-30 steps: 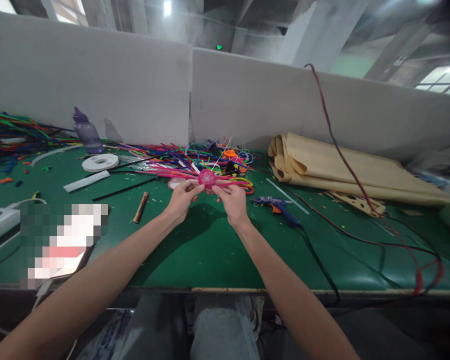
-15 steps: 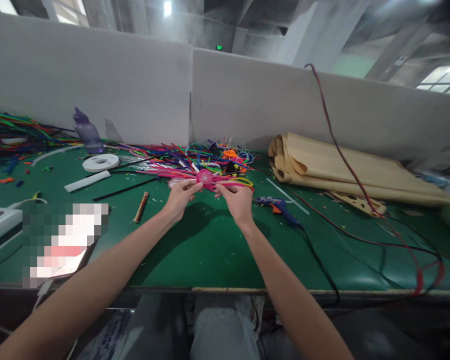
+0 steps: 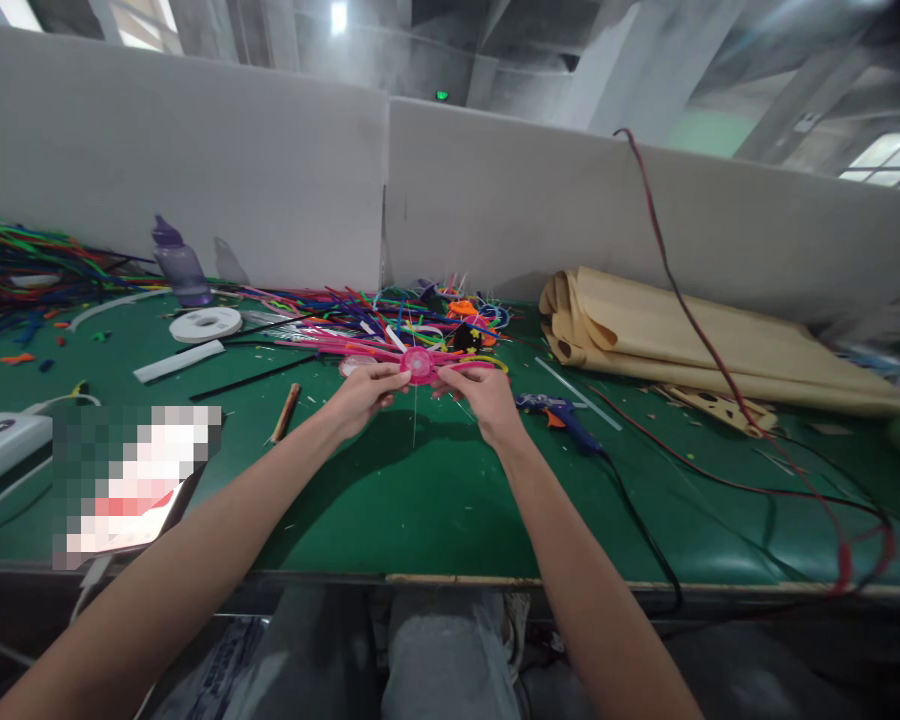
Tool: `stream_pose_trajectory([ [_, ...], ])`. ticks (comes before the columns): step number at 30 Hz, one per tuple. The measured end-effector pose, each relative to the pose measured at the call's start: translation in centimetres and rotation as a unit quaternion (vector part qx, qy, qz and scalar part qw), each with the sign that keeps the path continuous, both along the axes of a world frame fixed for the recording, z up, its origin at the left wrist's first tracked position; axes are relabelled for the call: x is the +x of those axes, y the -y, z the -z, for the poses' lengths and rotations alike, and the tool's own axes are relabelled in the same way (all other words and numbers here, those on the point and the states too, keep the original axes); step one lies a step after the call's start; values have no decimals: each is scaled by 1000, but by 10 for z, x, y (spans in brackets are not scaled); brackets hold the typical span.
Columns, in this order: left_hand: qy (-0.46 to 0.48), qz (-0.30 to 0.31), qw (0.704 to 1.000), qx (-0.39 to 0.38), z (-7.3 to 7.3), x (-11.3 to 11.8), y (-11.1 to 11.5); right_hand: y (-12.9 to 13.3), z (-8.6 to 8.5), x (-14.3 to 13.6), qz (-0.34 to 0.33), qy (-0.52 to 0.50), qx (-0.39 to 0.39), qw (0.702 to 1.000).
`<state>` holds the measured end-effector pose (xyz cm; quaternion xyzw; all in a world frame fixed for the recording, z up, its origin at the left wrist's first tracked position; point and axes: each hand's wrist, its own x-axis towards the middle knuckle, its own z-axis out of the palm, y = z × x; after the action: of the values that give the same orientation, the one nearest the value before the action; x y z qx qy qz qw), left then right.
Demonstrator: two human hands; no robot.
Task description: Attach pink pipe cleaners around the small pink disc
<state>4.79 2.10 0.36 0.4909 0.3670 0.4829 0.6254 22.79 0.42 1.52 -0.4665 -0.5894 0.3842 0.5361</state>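
Observation:
A round pink disc (image 3: 418, 365) is held up between my two hands over the green table. My left hand (image 3: 365, 397) pinches its left edge between thumb and fingers. On the other side, my right hand (image 3: 481, 395) has its fingers closed at the disc's right edge, by a pink strip. Just behind lies a heap of pink, blue and green stems (image 3: 337, 305) with orange pieces among them. A thin pale strand shows below the disc.
A blue glue gun (image 3: 562, 420) with a black cord lies right of my hands. Rolled brown paper (image 3: 660, 330) is at the back right. To the left are a white tape roll (image 3: 205, 324), a purple bottle (image 3: 180, 265), a brown stick (image 3: 286, 412) and a phone.
Both hands and the pink disc have shifted slightly to the right and down. The disc faces the camera more fully, and a thin strand now shows below it.

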Motion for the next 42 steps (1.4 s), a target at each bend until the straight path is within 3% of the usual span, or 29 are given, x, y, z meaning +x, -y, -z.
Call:
stream_pose_trajectory([
  [4,5,46,999,-17,2,-5,-4,-1,-1,8,-103,-80,-86,988],
  [8,12,76,997,-21,1,-6,-3,-6,4,13,-167,-169,-173,956],
  [11,16,88,996,-24,-1,-6,-1,-7,6,12,-184,-210,-230,932],
  [23,-85,148,985,-18,-7,-13,1,-6,1,15,-210,-230,-303,901],
  [29,-136,97,986,22,-12,-12,3,-1,-8,17,-189,-151,-244,939],
  [33,-147,64,985,56,-13,-11,4,4,-13,23,-172,-17,-173,970],
  [37,-163,46,983,76,-13,-9,5,7,-16,26,-168,114,-87,975],
  [42,-178,39,980,85,-14,-9,7,6,-17,23,-130,151,-6,980],
])
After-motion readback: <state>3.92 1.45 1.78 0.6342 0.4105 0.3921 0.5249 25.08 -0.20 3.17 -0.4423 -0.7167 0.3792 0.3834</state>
